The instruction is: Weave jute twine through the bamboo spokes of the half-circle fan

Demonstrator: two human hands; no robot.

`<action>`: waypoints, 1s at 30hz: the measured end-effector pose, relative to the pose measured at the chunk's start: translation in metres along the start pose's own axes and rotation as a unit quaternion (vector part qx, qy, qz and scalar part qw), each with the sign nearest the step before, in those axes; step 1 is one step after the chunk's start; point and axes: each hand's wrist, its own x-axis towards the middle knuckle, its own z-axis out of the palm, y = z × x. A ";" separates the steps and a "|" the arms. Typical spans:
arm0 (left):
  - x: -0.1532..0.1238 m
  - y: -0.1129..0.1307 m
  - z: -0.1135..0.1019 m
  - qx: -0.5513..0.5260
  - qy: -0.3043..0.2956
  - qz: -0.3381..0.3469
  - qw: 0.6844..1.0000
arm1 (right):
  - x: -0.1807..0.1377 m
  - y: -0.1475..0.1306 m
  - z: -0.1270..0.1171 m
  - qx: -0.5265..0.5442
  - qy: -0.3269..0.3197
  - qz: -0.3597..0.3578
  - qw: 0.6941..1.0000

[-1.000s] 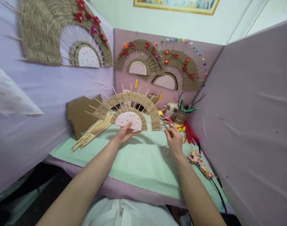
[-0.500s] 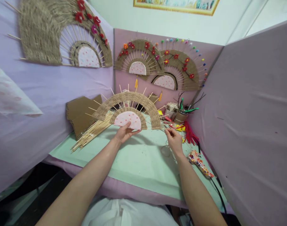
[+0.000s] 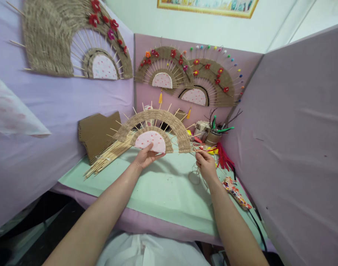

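Fan shifts slightly right vs. half a second ago, and the right hand (image 3: pixel 206 164) follows it right and a bit farther from the body; the left hand has barely moved. Half-woven fan (image 3: pixel 158 120) is held upright above the green mat (image 3: pixel 163 192), mid-scene, flat edge down, skewer tips sticking out past the woven band. Left hand (image 3: pixel 145 157) grips it at the bottom centre: thumb on the front of the pink dotted half-disc, fingers behind it, closed on the edge. Right hand sits at the fan's lower right corner, fingers pinched narrow on the twine (image 3: pixel 198 173) right by the skewer ends; slack twine hangs down and loops on the mat just below (exact contact point with the fan is too small to resolve). Left of the fan: loose skewer bundle (image 3: pixel 110 155) on the mat, cardboard pieces (image 3: pixel 95 133) leaning behind it. Right side: patterned glue gun (image 3: pixel 235 192) lying near the right wrist, red fringe (image 3: pixel 223 157) and a tool cup (image 3: pixel 212 137) farther back. Finished fans (image 3: pixel 163 68) hang on the far and left walls.
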 end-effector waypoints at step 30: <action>0.004 -0.001 -0.002 0.072 0.041 -0.059 0.995 | -0.008 -0.018 0.001 -0.193 0.021 -0.187 0.963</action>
